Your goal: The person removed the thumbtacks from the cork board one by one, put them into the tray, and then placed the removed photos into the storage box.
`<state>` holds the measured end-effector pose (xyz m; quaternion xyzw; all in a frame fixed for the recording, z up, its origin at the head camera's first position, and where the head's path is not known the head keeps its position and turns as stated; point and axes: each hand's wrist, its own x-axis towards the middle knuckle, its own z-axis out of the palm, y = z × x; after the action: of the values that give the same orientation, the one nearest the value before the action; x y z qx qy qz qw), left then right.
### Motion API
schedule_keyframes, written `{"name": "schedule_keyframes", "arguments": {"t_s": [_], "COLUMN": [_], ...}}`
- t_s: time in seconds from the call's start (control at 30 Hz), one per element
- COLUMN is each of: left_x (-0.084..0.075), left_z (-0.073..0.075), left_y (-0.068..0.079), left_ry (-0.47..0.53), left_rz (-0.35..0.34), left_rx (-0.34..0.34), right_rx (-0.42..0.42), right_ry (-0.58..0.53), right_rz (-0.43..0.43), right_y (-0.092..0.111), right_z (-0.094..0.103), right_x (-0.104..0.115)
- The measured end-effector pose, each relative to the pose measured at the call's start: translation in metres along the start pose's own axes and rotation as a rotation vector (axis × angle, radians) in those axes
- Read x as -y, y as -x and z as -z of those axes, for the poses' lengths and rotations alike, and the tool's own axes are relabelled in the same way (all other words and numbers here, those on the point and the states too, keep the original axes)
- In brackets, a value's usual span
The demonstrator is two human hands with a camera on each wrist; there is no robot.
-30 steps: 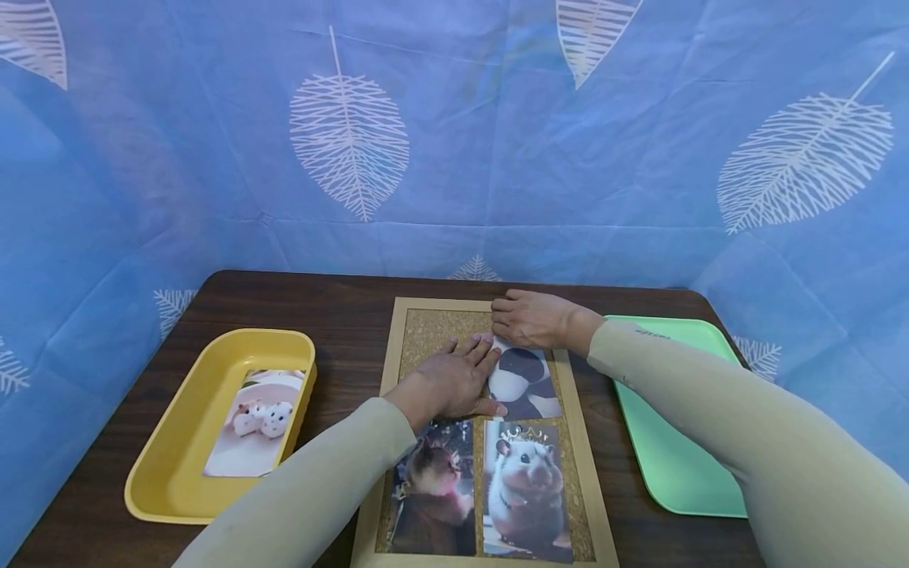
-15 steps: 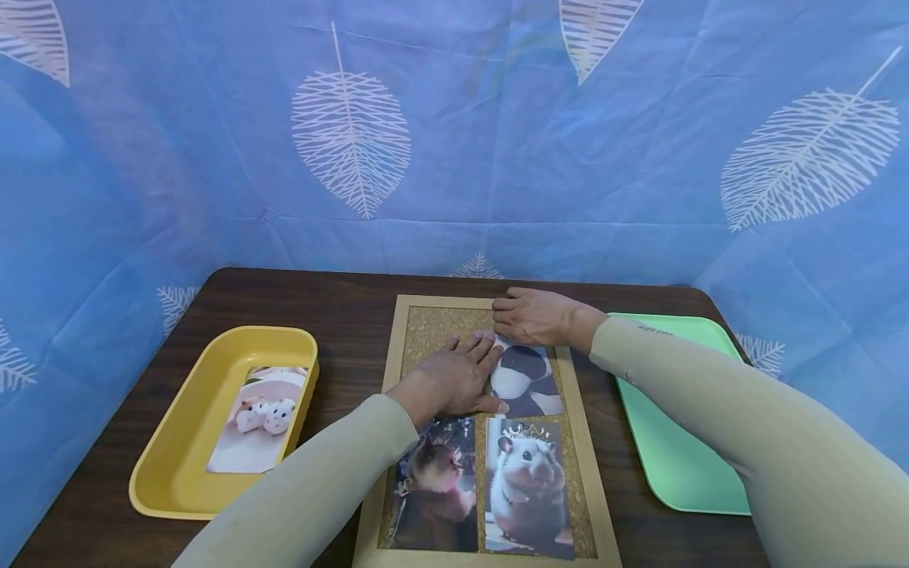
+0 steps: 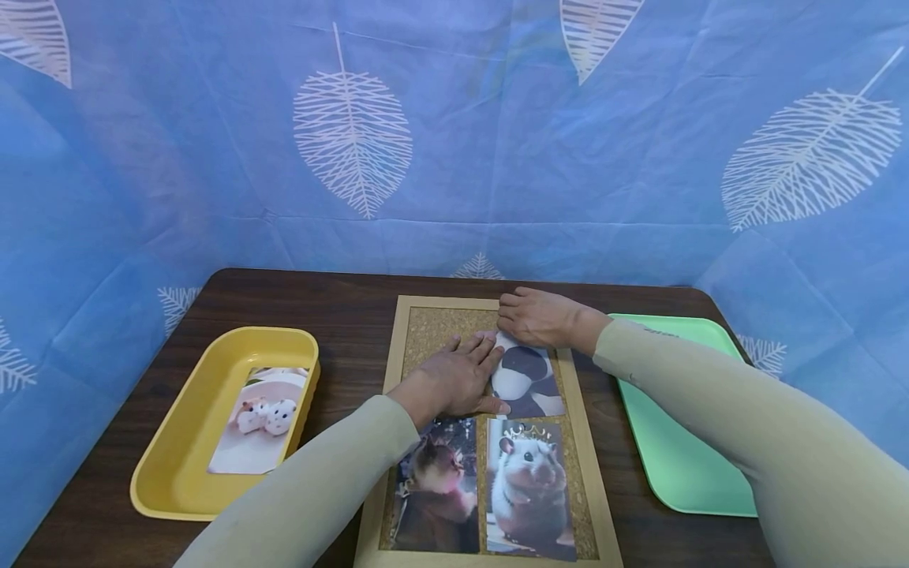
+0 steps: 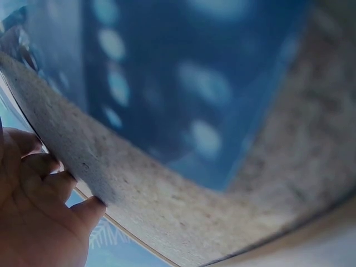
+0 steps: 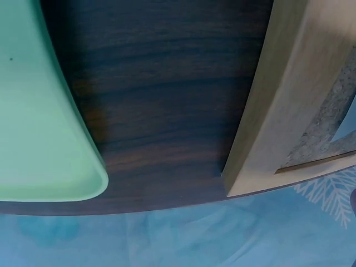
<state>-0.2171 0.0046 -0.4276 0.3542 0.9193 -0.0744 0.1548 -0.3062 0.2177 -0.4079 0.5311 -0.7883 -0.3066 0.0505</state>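
Two near photos (image 3: 531, 493) are placed; the far photo (image 3: 529, 383) is touched by the outspread left hand (image 3: 454, 380); the right hand (image 3: 545, 318): its grip cannot be told; the tray photo (image 3: 261, 426) is unplaced.

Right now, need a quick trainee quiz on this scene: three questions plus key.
1. True or false: the yellow rectangular plastic tray sits left of the rectangular wood-framed cork board.
2. How many rectangular colour photo prints show on the board?
3. In the head view, which hand covers the board's far right corner: (a) left, (b) right, (c) neither?

Key: 1. True. 2. Three. 3. (b), the bare right hand.
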Motion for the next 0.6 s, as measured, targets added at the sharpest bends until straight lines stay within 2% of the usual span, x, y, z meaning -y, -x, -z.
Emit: {"name": "schedule_keyframes", "arguments": {"t_s": [0.2, 0.47, 0.6], "left_x": [-0.0003, -0.0004, -0.0008], "left_z": [-0.0003, -0.0017, -0.0014], "left_y": [0.0000, -0.0003, 0.0001], "left_ry": [-0.008, -0.025, -0.025], "left_rz": [0.005, 0.005, 0.007], "left_rx": [0.002, -0.003, -0.007], "right_rx": [-0.025, -0.093, -0.124], "right_ry": [0.014, 0.131, 0.144], "right_rz": [0.014, 0.133, 0.166], "right_y": [-0.0011, -0.0017, -0.0023], "right_z": [0.0010, -0.0003, -0.0028], "right_x": [0.0000, -0.0046, -0.0071]}}
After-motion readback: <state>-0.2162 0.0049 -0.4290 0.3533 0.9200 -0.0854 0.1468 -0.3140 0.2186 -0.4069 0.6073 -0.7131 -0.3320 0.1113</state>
